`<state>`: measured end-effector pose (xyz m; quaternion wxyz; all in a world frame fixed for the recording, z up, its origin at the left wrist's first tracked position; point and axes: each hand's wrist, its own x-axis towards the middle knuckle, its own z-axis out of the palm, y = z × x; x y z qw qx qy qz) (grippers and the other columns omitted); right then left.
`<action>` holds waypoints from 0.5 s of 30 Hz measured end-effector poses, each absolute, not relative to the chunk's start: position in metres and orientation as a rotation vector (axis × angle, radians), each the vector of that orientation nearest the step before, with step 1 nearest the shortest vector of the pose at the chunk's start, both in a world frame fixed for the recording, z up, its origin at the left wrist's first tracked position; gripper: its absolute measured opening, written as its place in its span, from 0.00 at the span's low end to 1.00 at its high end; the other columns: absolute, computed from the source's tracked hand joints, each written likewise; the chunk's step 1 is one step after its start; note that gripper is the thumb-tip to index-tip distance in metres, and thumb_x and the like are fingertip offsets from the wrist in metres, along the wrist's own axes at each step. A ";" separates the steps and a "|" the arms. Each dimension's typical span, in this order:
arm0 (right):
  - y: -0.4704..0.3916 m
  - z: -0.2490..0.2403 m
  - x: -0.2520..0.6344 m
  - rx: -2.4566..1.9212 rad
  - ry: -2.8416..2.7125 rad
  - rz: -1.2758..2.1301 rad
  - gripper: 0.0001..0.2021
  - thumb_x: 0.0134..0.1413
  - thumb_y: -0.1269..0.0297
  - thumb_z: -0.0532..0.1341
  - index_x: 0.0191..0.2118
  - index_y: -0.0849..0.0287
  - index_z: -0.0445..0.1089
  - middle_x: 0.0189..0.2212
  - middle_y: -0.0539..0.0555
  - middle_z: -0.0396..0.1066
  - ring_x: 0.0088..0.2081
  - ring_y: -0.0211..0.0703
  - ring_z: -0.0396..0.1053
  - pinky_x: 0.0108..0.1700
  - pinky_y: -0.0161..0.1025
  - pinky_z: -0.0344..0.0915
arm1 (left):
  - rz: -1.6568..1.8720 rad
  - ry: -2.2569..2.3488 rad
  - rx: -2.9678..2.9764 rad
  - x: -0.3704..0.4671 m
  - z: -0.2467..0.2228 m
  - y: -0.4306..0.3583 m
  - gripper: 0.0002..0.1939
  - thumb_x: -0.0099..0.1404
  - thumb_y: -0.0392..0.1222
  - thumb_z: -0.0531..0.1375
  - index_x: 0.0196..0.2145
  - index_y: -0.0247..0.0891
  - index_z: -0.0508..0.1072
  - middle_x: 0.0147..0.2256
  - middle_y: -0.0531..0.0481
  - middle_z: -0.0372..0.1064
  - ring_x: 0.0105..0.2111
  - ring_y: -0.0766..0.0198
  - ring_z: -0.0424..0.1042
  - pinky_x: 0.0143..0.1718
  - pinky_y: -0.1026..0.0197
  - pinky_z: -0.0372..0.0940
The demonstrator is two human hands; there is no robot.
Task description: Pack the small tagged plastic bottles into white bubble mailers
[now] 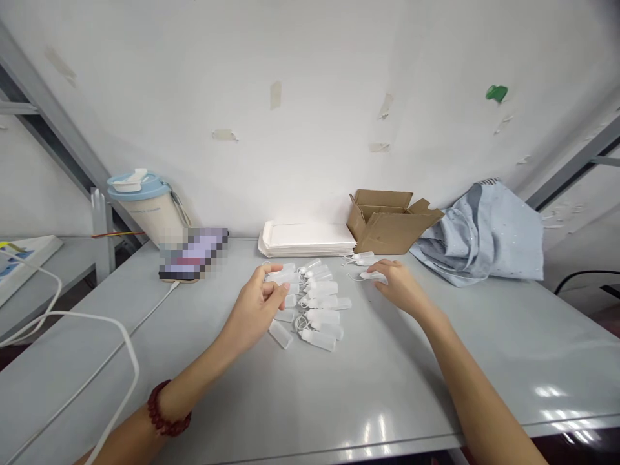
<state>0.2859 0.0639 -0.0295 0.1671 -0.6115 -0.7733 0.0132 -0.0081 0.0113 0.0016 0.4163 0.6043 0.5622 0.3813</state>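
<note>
Several small translucent plastic bottles (323,316) with white caps and thin white strings lie in loose rows on the grey table. My left hand (261,300) is over the left side of this group, fingers partly curled, with a gap between thumb and forefinger. No bottle can be made out in its grasp. Farther right, my right hand (400,287) has its fingertips around another small bottle (372,276), close to the tabletop. The fingers hide part of that bottle. Just beyond it lies one more bottle (363,256) with a string.
A stack of white envelopes (310,237) lies against the wall beside an open cardboard box (397,229). Light blue cloth (489,232) is bunched at the right. To the left are a tumbler (150,210), a phone (194,254) and a white cable (130,336).
</note>
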 end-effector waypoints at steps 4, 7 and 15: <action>0.066 -0.035 0.286 -1.734 -2.198 0.027 0.15 0.45 0.78 0.57 0.40 0.57 0.71 0.42 0.57 0.71 0.42 0.52 0.66 0.41 0.45 0.63 | 0.938 1.398 1.546 -0.007 0.001 0.010 0.21 0.61 0.50 0.53 0.49 0.38 0.59 0.18 0.60 0.59 0.21 0.66 0.58 0.23 0.66 0.54; 0.068 -0.040 0.286 -1.743 -2.188 0.030 0.14 0.44 0.78 0.57 0.38 0.57 0.71 0.39 0.57 0.72 0.40 0.51 0.67 0.40 0.44 0.62 | 0.922 1.401 1.561 -0.006 0.000 0.010 0.20 0.62 0.50 0.53 0.49 0.39 0.60 0.18 0.60 0.59 0.21 0.66 0.59 0.24 0.66 0.54; 0.058 -0.030 0.271 -1.634 -2.124 0.024 0.10 0.49 0.74 0.56 0.39 0.59 0.67 0.38 0.57 0.70 0.42 0.50 0.65 0.41 0.44 0.62 | 0.902 1.391 1.575 -0.005 0.000 0.009 0.18 0.63 0.49 0.52 0.48 0.40 0.60 0.18 0.60 0.58 0.24 0.65 0.63 0.26 0.65 0.56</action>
